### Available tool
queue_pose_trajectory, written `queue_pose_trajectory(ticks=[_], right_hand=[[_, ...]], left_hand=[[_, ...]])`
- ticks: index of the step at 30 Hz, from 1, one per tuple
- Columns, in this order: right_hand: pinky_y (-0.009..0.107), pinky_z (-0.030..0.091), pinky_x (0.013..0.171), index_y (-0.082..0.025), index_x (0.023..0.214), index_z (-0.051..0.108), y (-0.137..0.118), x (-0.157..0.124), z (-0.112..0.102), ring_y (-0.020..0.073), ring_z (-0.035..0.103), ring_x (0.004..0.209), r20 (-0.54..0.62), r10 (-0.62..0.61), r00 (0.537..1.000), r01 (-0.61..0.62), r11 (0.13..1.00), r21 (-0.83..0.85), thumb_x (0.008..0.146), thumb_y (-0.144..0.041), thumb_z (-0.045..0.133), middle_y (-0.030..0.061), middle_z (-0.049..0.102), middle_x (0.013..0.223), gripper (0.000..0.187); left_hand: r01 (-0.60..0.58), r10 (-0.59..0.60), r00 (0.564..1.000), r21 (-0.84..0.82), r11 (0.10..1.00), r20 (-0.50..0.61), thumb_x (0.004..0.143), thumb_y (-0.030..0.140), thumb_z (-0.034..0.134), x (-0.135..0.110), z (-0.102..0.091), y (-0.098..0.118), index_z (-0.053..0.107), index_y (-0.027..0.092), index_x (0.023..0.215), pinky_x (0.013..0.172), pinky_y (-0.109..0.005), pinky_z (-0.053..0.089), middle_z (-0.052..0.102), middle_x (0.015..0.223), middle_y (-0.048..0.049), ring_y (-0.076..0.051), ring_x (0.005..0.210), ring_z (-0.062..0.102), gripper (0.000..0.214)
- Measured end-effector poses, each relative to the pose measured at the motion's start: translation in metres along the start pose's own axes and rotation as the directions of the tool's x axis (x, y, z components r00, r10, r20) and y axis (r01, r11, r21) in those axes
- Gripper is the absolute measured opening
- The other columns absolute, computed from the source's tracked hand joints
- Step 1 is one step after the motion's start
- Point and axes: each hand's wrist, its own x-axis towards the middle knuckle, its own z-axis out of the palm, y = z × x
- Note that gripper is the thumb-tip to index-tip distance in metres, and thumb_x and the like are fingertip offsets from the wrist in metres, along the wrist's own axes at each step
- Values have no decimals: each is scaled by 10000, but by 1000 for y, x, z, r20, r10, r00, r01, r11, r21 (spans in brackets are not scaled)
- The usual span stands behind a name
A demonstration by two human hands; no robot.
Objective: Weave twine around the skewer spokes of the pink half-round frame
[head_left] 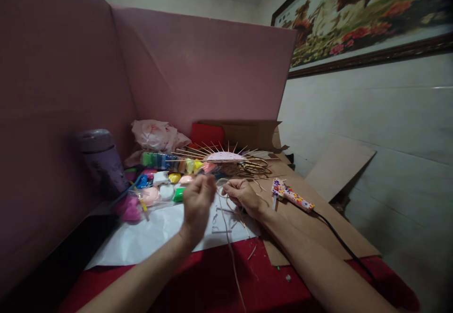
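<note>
My left hand is raised over a white paper sheet, fingers pinched together on a thin tan reed strand. My right hand rests low beside it, fingers curled round the same strand, which loops between both hands and trails toward me across the red tablecloth. Just beyond the hands stands a pink oval disc with thin wooden sticks radiating from its rim and coils of reed at its right side.
Bags of coloured clay lumps lie left of the disc, with a purple cup further left. A speckled glue gun with a black cord lies on brown cardboard at right. Pink panels wall the back and left.
</note>
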Motion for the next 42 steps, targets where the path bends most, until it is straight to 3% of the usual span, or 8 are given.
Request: queue_pose_trajectory(ticks=[2, 3, 5, 9, 11, 17, 28, 42], right_hand=[[191, 127, 362, -143, 571, 572, 0, 0, 0, 40, 218, 368, -15, 10, 1000, -11, 999, -40, 666, -399, 628, -87, 342, 398, 279], [192, 132, 363, -141, 581, 582, -1, 0, 0, 42, 219, 372, -11, 22, 1000, -22, 998, -59, 662, -391, 633, -86, 346, 399, 268], [192, 151, 367, -143, 602, 595, -1, -1, 1, 45, 225, 383, 0, 38, 999, -38, 995, -87, 661, -370, 636, -82, 360, 412, 237], [189, 253, 412, -163, 537, 535, 3, 0, 4, 63, 311, 441, 16, -72, 997, 74, 986, -152, 661, -302, 613, -60, 408, 463, 201], [195, 299, 446, -173, 503, 502, 7, 0, 5, 73, 337, 463, 91, -134, 987, 153, 958, -243, 676, -253, 560, -52, 421, 474, 198], [225, 354, 495, -199, 495, 535, 17, -4, 12, 122, 410, 552, 264, -187, 946, 296, 830, -472, 556, -157, 586, -18, 527, 534, 90], [173, 197, 357, -126, 769, 632, 2, -4, 9, 46, 309, 340, 112, 25, 993, -13, 994, -112, 788, -509, 465, -44, 484, 449, 418], [296, 375, 695, -165, 627, 693, -3, -2, 2, 168, 547, 708, -89, -244, 966, 211, 937, -277, 788, -543, 481, 60, 630, 687, 463]], left_hand=[[-50, 25, 897, 45, 998, 441, 820, 452, 455, -26, 9, 5, 632, 187, 586, 450, -237, 342, 493, 459, -11, -110, 435, 419, 396], [-86, 15, 726, 69, 994, 687, 840, 425, 425, -35, 11, 7, 701, 196, 794, 499, -251, 374, 550, 505, -28, -131, 470, 463, 361], [-178, 55, 590, 63, 982, 806, 862, 355, 394, -42, 12, 9, 683, 219, 998, 589, -266, 399, 612, 583, -42, -147, 518, 508, 347], [-245, 160, 924, 216, 945, 347, 768, 247, 567, -15, 2, 6, 714, 230, 828, 735, -285, 388, 635, 755, -66, -193, 738, 540, 159], [-193, 153, 974, 263, 945, 166, 697, 225, 645, 3, -2, 1, 710, 237, 836, 768, -290, 381, 622, 841, -73, -214, 840, 518, 154], [-170, 32, 911, 304, 937, 412, 660, 208, 674, 12, 0, -16, 713, 221, 708, 740, -288, 392, 619, 752, -61, -188, 764, 525, 63], [328, -366, 929, -335, 883, -56, 643, 230, 678, 55, -38, -24, 508, 145, 630, 424, -178, 341, 468, 436, 46, -69, 412, 437, 191], [235, -238, 971, -265, 935, 21, 680, 306, 650, 47, -32, -13, 506, 159, 645, 326, -160, 189, 378, 361, 88, -36, 302, 286, 208]])
